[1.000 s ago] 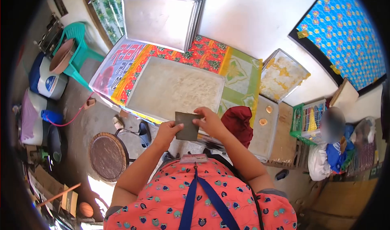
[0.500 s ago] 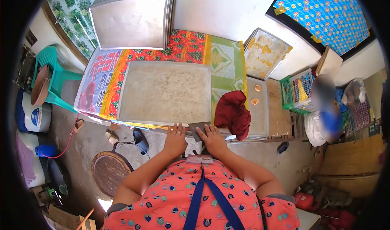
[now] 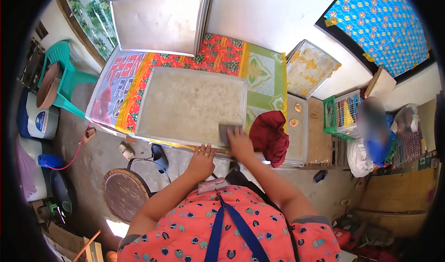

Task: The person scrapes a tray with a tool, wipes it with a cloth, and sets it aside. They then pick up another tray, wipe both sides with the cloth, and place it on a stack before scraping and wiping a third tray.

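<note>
A large worn baking tray (image 3: 185, 104) lies on the table in front of me, its surface marked with pale residue. My left hand (image 3: 202, 161) has its fingers hooked over the tray's front rim; its thumb is hidden. My right hand (image 3: 241, 144) is over the tray's front right corner and presses a flat, dark grey scraper-like piece (image 3: 225, 133) onto the surface. The fingers lie across the right part of that piece. Just right of this hand is a crumpled maroon cloth (image 3: 269, 137), partly over the table's edge.
A stack of metal trays (image 3: 160, 23) leans at the back left. On the right stand a stained tray (image 3: 311, 69) and another tray (image 3: 296, 148) carrying two small shell-like pieces (image 3: 294, 122). A round stool (image 3: 124, 195) and a green chair (image 3: 69, 83) are on the left. Crates (image 3: 340, 116) stand right.
My right hand has moved forward with the grey piece, from the tray's front edge onto its surface. My left hand stays at the front rim. The view has shifted slightly.
</note>
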Demonstrator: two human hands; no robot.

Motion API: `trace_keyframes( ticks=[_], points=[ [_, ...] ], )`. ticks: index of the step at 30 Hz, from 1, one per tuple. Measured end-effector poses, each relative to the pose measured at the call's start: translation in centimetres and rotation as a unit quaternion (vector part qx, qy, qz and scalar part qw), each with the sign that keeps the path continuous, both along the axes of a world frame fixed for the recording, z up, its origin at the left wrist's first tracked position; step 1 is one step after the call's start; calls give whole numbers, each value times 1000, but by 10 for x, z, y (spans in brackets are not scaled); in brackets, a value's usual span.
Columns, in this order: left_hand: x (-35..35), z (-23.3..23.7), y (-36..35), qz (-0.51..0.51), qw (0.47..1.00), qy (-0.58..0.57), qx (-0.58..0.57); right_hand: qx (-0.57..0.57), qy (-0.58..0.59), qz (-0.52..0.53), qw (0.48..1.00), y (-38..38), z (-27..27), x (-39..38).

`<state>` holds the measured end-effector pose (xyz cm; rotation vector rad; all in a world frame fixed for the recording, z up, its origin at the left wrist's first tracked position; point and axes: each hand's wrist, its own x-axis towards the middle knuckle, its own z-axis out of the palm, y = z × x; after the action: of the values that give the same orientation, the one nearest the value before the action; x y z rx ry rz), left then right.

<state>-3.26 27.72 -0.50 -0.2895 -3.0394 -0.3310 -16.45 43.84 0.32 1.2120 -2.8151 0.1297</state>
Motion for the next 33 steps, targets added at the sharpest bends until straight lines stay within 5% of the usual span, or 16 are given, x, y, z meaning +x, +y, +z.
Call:
trace_keyframes(
  ticks=[2,6,8,11,15,23,27,30,33],
  points=[
    [0,3,2,0,1000,-12,20,6,118,-20,993,-21,-14,-61],
    [-1,5,0,3,999,-15,45,35,-30,-26,999,-17,2,-46],
    [-4,2,1,20,996,-7,87,25,42,12,999,6,-18,3],
    [-7,8,5,26,997,-18,76,22,18,27,999,-4,-9,-23],
    [-6,9,12,40,996,-31,76,-1,15,-28,999,-45,-3,-140],
    [-1,13,18,58,994,-30,86,29,-59,27,997,-3,1,-57],
    [-2,9,22,62,993,-20,94,17,56,-40,998,-49,3,-175],
    [2,5,16,58,994,-16,91,41,-43,-18,998,-44,7,-142],
    [0,0,16,58,994,0,94,15,33,85,996,-25,-25,-67]
  ],
)
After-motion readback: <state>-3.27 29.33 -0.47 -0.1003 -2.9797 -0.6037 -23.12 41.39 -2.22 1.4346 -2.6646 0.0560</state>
